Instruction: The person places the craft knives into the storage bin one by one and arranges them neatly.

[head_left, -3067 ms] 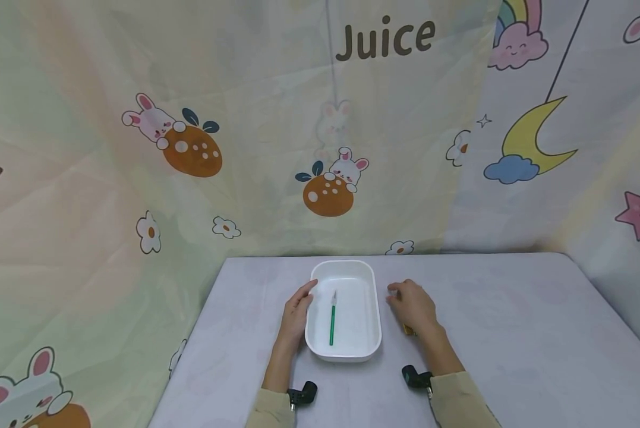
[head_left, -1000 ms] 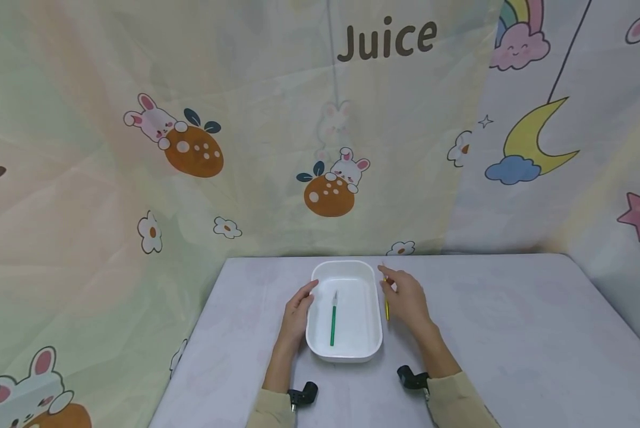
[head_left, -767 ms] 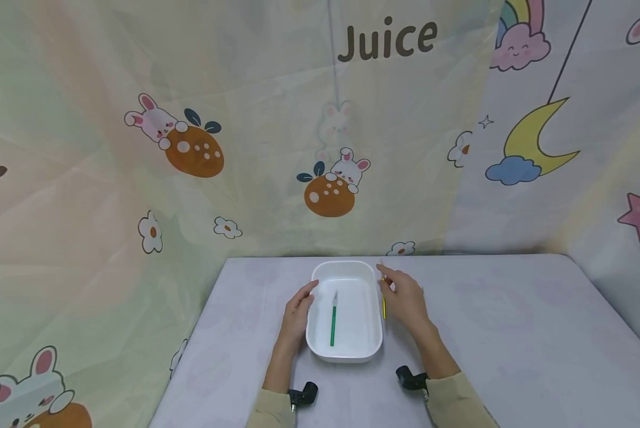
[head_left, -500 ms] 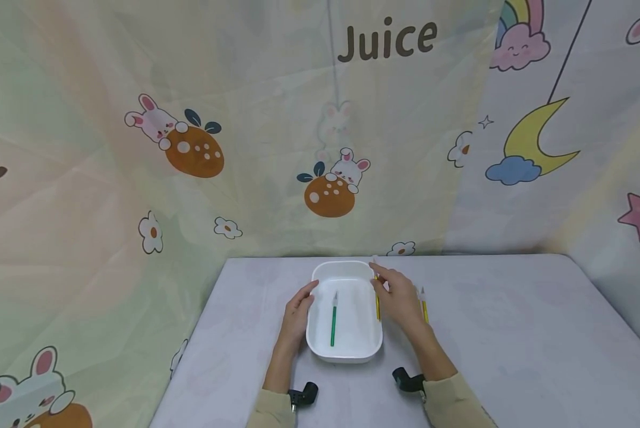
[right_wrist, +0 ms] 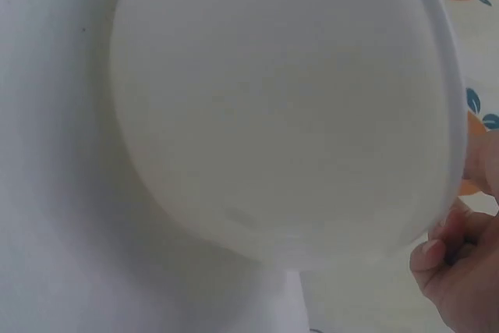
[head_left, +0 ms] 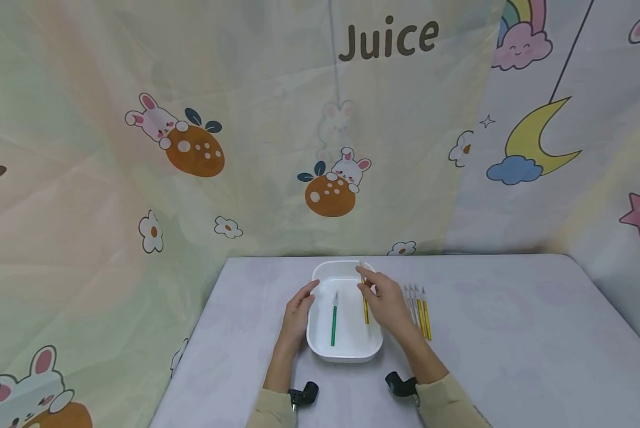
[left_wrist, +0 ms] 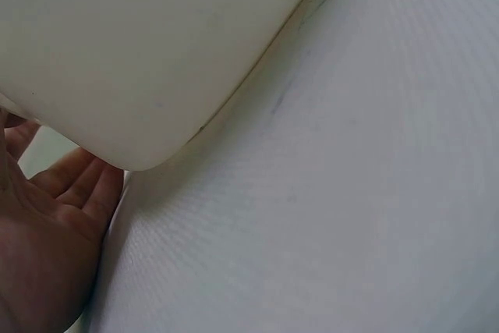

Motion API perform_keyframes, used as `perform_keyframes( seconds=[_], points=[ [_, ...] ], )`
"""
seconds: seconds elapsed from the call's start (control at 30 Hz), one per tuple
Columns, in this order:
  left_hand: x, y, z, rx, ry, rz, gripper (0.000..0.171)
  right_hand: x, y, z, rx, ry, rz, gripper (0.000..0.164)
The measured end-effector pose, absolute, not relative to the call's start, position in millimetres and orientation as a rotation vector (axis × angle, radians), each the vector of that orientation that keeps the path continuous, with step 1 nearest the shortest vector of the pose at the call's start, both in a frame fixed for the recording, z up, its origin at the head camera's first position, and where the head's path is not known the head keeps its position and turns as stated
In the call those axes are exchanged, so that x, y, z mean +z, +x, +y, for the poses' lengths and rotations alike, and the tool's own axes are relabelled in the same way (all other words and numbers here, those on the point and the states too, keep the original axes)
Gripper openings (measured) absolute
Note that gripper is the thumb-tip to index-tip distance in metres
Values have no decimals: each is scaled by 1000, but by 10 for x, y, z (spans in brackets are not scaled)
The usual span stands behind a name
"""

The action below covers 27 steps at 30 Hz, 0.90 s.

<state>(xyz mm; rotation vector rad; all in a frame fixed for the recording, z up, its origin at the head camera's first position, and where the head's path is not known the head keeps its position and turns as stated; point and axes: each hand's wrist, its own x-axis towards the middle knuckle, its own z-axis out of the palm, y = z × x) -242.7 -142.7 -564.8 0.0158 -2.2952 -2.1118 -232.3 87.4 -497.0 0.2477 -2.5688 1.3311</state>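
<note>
My left hand [head_left: 296, 312] holds the left rim of a white tray [head_left: 346, 359]. The left wrist view shows its fingers against the tray's outer side [left_wrist: 140, 68]. A slim green pen-like tool [head_left: 333, 326] with a pale pointed tip lies lengthwise inside. Over the tray's right part, my right hand [head_left: 388, 303] pinches a similar yellow one [head_left: 366, 312] between thumb and fingers, pale tip away from me. Whether it touches the tray floor, I cannot tell. In the right wrist view the fingers [right_wrist: 468, 247] show beyond the tray wall [right_wrist: 296, 115], the tool hidden.
Right of the tray, partly behind my right hand, several more slim tools [head_left: 425, 315] lie side by side, yellow and silvery. All rest on a table with a white cloth [head_left: 512, 345]. A printed curtain [head_left: 266, 196] hangs along the table's back edge.
My right hand has picked up a yellow pen-like tool from right of the tray and carried it left over the tray. The tools left behind have come into view. My left hand has stayed put.
</note>
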Motion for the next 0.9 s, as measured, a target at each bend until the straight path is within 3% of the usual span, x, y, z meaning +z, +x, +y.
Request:
perform_keyframes(
  seconds=[0.9],
  points=[
    [-5658, -2443, -1427, -2124, 4, -2307, 39, -5058, -2294, 526, 1380, 332, -2534, 45]
  ],
)
